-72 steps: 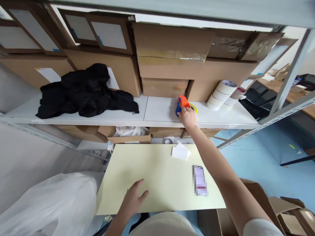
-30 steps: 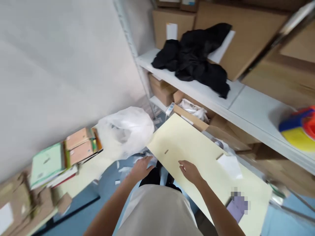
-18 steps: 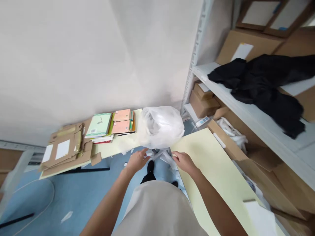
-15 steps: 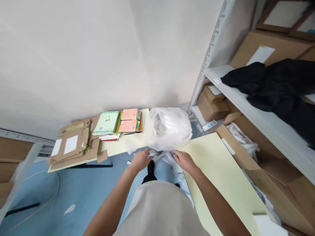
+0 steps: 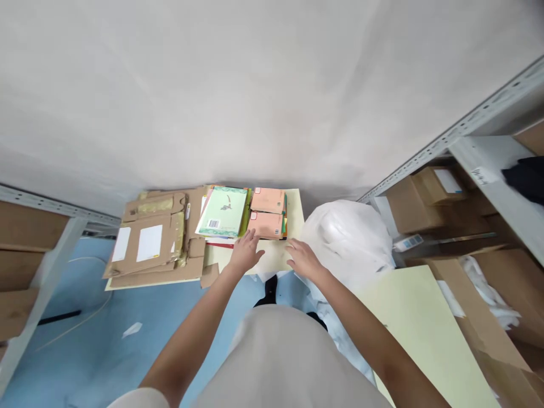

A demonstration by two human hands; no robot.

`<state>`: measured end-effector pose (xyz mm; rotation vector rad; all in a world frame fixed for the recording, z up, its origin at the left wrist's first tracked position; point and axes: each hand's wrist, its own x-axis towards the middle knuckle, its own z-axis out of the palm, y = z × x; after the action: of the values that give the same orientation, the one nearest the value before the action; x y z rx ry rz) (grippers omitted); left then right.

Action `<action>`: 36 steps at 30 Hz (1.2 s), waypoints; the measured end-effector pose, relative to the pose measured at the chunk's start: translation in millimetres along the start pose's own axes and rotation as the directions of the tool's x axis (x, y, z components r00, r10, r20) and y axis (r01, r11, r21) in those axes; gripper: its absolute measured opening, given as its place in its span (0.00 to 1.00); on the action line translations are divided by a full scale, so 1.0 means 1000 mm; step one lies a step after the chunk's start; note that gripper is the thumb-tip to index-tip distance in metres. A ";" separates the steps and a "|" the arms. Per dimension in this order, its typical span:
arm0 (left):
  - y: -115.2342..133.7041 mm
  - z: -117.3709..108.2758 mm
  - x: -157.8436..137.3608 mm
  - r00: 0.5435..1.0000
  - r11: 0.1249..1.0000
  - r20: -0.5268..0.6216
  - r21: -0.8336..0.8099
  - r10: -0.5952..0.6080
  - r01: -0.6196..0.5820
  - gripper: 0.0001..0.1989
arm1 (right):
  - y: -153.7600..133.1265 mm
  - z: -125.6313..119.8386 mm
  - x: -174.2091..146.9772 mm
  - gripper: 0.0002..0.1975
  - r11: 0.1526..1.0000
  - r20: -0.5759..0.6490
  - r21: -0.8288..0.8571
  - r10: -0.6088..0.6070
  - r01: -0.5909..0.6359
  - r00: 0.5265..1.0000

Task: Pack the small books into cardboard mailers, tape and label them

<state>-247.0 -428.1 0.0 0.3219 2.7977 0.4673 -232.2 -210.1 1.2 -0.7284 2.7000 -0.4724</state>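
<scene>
Two stacks of small pink-covered booklets (image 5: pixel 267 224) lie at the right part of a pale yellow table (image 5: pixel 293 198). My left hand (image 5: pixel 245 253) is at the near edge of these booklets, fingers stretched out; whether it touches them I cannot tell. Just right of their near corner, my right hand (image 5: pixel 302 258) hovers over the table with its fingers apart, holding nothing. A stack of larger books with a light green one (image 5: pixel 223 212) on top lies left of the pink booklets. Beside my right hand bulges a large white plastic bag (image 5: pixel 348 241).
Flattened cardboard boxes (image 5: pixel 155 235) cover the table's left part. Another pale table (image 5: pixel 416 323) stands at the right. Shelving with cardboard boxes (image 5: pixel 414 204) rises on the right, and a shelf post (image 5: pixel 46 289) on the left. A paper scrap (image 5: pixel 132 330) lies on the blue floor.
My view has turned left. Both hands have moved from the near side of the plastic bag to the pink booklets, and their fingers have spread. The bag now sits lower, right of the table.
</scene>
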 end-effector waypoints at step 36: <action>0.019 0.016 0.000 0.997 0.261 0.040 -0.965 0.062 0.023 0.27 | -0.033 0.004 -0.004 0.19 0.045 -0.109 0.994 0.574 0.101 0.812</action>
<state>-239.0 -405.7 -7.9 0.0537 1.8446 1.9878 -213.0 -236.0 11.0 0.4095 1.8419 -2.3499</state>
